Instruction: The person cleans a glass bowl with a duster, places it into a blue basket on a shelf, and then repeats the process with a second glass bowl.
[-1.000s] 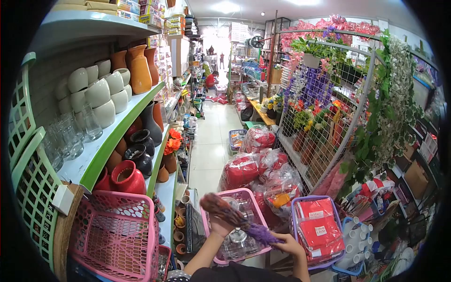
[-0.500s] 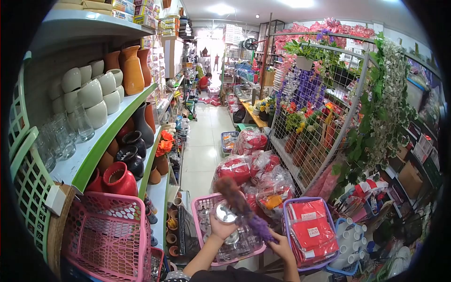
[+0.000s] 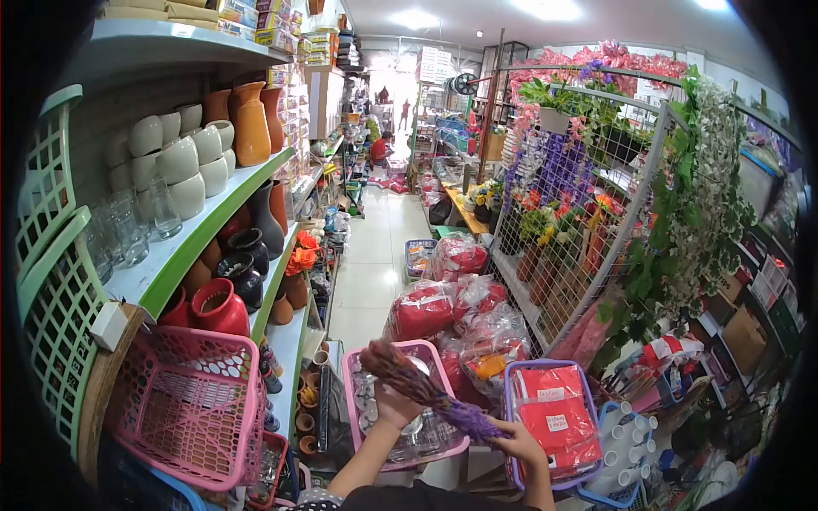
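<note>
My right hand (image 3: 515, 443) grips the purple end of a long fluffy duster (image 3: 434, 393), whose brown tip points up and to the left. Behind the duster, my left hand (image 3: 397, 407) is closed round a jar with a round silver lid (image 3: 419, 366); the duster hides most of the jar and the fingers. Both hands are above a pink basket (image 3: 457, 449) holding clear glassware, some with silver lids. Right of it stands a purple basket (image 3: 508, 400) with red packets in clear plastic.
An empty-looking pink basket (image 3: 183, 336) stands at the left by shelves of pots and vases (image 3: 220, 305). Plastic-wrapped red bundles (image 3: 422, 308) lie beyond the glassware. White cups (image 3: 626, 443) fill a blue basket at right, below a wire rack (image 3: 588, 230) with artificial flowers.
The duster has swung from steep to a flatter slant, its brown tip moving left and down across my left hand and the silver lid. The view has shifted slightly.
</note>
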